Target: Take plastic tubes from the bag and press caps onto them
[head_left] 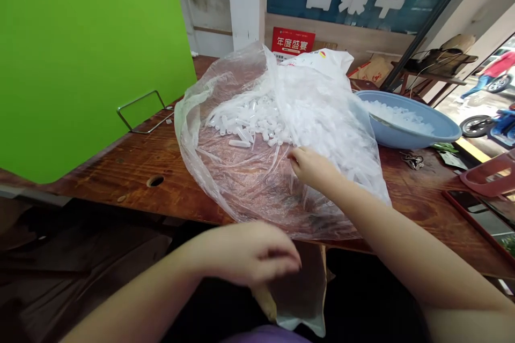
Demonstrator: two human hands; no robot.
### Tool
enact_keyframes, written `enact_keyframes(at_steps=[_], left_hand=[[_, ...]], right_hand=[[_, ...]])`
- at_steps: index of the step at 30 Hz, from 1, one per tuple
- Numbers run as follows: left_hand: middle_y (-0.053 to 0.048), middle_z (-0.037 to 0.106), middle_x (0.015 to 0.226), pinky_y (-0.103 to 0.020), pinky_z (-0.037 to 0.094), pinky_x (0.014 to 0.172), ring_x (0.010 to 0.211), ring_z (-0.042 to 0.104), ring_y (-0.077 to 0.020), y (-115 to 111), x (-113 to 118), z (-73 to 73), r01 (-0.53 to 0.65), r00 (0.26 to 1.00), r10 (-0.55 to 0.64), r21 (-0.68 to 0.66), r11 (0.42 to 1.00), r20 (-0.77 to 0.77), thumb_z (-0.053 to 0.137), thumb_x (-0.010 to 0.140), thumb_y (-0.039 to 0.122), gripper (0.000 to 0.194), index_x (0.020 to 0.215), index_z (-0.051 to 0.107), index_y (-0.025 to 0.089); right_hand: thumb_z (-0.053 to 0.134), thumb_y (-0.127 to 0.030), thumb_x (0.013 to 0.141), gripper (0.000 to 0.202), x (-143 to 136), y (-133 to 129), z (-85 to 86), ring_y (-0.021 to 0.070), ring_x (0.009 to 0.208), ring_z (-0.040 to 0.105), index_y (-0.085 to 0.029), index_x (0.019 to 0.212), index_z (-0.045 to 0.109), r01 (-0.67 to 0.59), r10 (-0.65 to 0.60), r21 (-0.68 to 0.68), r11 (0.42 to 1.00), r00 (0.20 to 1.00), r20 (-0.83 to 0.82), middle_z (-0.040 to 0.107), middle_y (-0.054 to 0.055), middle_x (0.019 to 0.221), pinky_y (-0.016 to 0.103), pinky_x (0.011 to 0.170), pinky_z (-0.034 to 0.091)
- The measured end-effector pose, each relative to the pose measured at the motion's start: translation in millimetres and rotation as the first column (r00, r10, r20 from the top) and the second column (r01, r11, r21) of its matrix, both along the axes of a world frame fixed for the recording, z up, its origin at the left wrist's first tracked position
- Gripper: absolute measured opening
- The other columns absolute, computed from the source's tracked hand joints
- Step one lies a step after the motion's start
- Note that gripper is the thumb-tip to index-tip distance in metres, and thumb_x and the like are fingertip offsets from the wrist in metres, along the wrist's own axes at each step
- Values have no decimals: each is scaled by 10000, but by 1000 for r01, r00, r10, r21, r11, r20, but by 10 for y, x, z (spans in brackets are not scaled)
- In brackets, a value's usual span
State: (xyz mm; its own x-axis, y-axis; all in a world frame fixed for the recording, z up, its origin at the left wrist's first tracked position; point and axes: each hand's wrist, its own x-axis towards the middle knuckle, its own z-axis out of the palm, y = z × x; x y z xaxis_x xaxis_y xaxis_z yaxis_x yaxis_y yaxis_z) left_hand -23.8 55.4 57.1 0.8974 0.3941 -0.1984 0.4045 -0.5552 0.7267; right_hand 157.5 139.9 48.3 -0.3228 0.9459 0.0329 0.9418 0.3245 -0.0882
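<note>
A large clear plastic bag (249, 182) lies on its side on the wooden table, its mouth facing left. Many small translucent white plastic tubes (257, 118) spill inside the mouth, and more show through the film. My right hand (309, 166) is at the bag, fingers curled closed just below the tubes; what they grip, if anything, is hidden. Nearer me, my left hand (257, 254) hovers at the table edge, slightly blurred, thumb and fingers drawn together. Nothing shows between them. Below it an open sack (301, 289) hangs between my legs.
A green board (92, 53) with a wire stand stands at the left. On the right are a blue basin (414, 128) holding more white pieces, keys (412, 159), a red plastic stool or chair part (491, 174) and a phone (483, 220). The wooden table (140, 155) has a round hole.
</note>
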Motion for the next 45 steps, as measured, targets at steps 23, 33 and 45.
enact_keyframes(at_steps=[23,33,45], left_hand=[[-110,626,990,-334,442,853,954,589,-224,758,-126,-381,-418,813,582,671,612,-25,312,823,167,277,1004,520,142],[-127,649,1056,-372,434,886,992,602,-247,413,135,-600,-541,770,636,470,697,-58,279,812,241,320,971,545,164],[-105,665,1057,-366,458,904,1011,606,-241,420,109,-718,-536,806,588,514,670,75,305,788,281,363,992,593,194]], right_hand=[[380,-130,899,204,-195,4,-181,206,808,636,-115,975,569,-355,341,64,933,926,160,612,111,962,337,673,524],[492,-178,820,149,-35,-460,-225,197,780,621,-129,930,580,-243,250,150,958,968,-28,580,73,920,296,637,536],[466,-252,885,265,150,-706,-146,172,788,657,-120,1114,483,-75,107,168,983,976,-191,670,62,918,231,604,505]])
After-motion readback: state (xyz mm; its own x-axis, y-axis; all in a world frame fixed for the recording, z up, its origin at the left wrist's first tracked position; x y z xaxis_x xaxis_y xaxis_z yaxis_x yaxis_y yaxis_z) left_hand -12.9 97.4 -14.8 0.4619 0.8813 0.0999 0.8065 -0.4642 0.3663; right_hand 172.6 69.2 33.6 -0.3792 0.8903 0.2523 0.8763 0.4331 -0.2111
